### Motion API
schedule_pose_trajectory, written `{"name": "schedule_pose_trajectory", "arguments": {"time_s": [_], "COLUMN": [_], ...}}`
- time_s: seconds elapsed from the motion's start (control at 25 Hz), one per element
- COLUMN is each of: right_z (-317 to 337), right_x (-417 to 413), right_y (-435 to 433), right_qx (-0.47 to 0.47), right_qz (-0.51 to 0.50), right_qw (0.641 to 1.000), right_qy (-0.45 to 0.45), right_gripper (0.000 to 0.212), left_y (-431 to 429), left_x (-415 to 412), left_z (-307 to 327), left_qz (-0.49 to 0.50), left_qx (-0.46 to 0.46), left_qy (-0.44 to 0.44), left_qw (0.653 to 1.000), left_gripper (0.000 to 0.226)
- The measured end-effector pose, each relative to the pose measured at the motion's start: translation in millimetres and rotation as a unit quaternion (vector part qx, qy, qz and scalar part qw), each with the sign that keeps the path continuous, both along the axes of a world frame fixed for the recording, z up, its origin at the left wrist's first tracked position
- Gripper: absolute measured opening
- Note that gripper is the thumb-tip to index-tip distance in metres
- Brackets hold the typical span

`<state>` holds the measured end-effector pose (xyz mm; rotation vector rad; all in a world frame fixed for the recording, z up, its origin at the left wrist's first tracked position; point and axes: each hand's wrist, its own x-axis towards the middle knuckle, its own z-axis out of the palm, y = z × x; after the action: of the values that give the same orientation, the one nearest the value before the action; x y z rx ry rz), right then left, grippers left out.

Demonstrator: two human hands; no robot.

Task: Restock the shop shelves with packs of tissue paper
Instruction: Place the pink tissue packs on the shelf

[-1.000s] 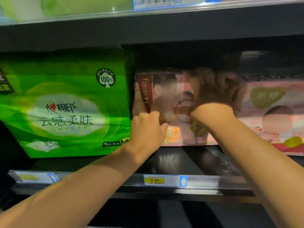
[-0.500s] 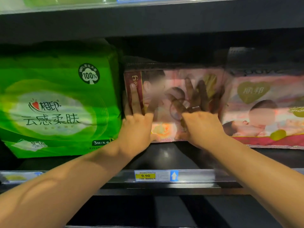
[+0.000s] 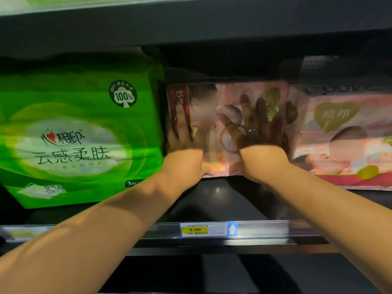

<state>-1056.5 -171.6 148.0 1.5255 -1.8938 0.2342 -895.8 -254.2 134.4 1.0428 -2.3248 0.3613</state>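
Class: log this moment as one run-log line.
left hand: pressing pink pack | right hand: pressing pink pack | green pack: beside, left

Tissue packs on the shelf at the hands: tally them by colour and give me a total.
Green: 1, the green tissue pack
Pink: 2, the middle pink pack pressed by the left hand and right hand, and the right pink pack
Total: 3

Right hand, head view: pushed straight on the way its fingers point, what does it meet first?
The middle pink tissue pack: the right hand lies flat on its front, fingers pointing up and into the shelf. Behind the pack only darkness shows, so the depth there is unclear.
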Motion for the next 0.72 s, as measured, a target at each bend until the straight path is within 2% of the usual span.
{"name": "schedule_pose_trajectory", "arguments": {"time_s": [0.12, 0.24, 0.32, 0.36, 0.48, 0.52, 0.6, 0.72], "right_z": [0, -3, -5, -6, -13, -17, -18, -6], "right_x": [0, -3, -4, -4, -6, -7, -9, -10], "right_y": [2, 0, 1, 1, -2, -2, -5, -13], "right_qx": [-0.009, -0.022, -0.017, -0.009, 0.001, 0.008, 0.0, 0.025], "right_qz": [0.005, 0.007, -0.004, -0.009, 0.002, 0.0, -0.006, -0.008], "right_qw": [1.0, 1.0, 1.0, 1.0, 1.0, 1.0, 1.0, 1.0], "right_qy": [-0.002, -0.003, -0.003, 0.0, 0.018, 0.017, 0.017, -0.009], "right_gripper": [0.116, 0.112, 0.108, 0.109, 0.119, 0.12, 0.113, 0.088], "left_y": [-1, 0, -1, -3, -15, -14, -16, -13], "left_x": [-3, -4, -9, -13, -25, -28, -27, -22], "left_z": [1, 4, 8, 12, 22, 24, 22, 15], "left_qz": [0.009, 0.02, 0.012, 0.012, 0.038, 0.042, 0.04, 0.051], "left_qx": [-0.05, -0.018, -0.017, -0.001, 0.158, 0.175, 0.149, 0.139], "left_qy": [0.027, -0.022, -0.024, -0.024, -0.032, -0.032, -0.031, -0.033], "left_qw": [0.998, 0.999, 0.999, 1.0, 0.986, 0.983, 0.988, 0.989], "left_gripper": [0.131, 0.129, 0.128, 0.126, 0.115, 0.115, 0.116, 0.112]}}
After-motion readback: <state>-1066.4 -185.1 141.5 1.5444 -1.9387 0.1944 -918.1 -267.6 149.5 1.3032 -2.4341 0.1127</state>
